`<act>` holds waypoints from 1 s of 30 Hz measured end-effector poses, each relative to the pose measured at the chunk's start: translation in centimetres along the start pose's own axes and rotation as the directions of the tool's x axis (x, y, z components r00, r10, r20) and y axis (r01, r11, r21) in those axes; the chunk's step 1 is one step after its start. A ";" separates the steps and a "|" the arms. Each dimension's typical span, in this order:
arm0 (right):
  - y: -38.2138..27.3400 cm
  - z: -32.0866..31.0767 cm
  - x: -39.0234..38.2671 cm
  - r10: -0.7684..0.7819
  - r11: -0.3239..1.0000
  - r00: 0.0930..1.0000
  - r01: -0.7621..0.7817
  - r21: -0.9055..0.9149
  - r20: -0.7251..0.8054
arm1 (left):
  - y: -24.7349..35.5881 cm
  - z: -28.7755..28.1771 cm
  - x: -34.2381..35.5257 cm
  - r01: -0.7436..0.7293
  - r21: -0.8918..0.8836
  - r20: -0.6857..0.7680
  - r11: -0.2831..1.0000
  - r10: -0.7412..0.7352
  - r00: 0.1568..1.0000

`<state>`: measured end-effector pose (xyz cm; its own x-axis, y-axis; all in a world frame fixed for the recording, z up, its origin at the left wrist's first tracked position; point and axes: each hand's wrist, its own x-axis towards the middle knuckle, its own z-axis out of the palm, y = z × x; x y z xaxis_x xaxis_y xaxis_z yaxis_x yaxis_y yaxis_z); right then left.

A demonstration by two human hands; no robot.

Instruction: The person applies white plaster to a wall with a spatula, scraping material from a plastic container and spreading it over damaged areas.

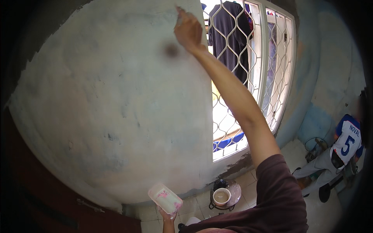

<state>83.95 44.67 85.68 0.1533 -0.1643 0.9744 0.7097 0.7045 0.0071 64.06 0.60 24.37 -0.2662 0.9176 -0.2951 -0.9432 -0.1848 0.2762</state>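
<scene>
My right arm reaches high up the pale, patchy wall (97,85). Close to the wall's upper part, beside the window, is my right hand (189,30), its fingers curled and one pointing upward. The fingertips are blurred, and whatever they may hold cannot be made out. Low down, my left hand (169,213) grips a white rectangular plastic tub (172,204) by its underside. Pink smears and a whitish layer mark the tub's inside.
A window with a white wavy grille (233,42) is right of the wall, a dark shirt (230,35) behind it. Below, a white bucket (222,196) stands by a round stool (234,194). At far right, another person (345,143) in a white-and-blue jersey faces away.
</scene>
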 end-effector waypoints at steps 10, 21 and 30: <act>-3.0 5.9 9.9 -0.053 0.958 0.989 0.089 -0.271 0.136 | -1.0 4.5 -0.3 -0.047 -0.070 0.116 0.996 0.055 0.992; 4.4 6.8 14.0 0.006 0.999 0.997 -0.003 0.041 -0.072 | 6.2 -0.6 6.5 -0.029 0.154 0.157 0.988 0.005 0.988; -6.7 9.6 8.8 -0.147 0.955 0.969 0.192 -0.228 0.199 | 11.0 -1.4 8.6 0.020 0.081 0.090 0.996 -0.027 0.996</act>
<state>73.96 45.13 96.35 -0.0925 -0.1254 0.9878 0.8638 0.4833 0.1422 51.13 5.92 23.60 -0.2216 0.9503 -0.2185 -0.9288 -0.1375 0.3440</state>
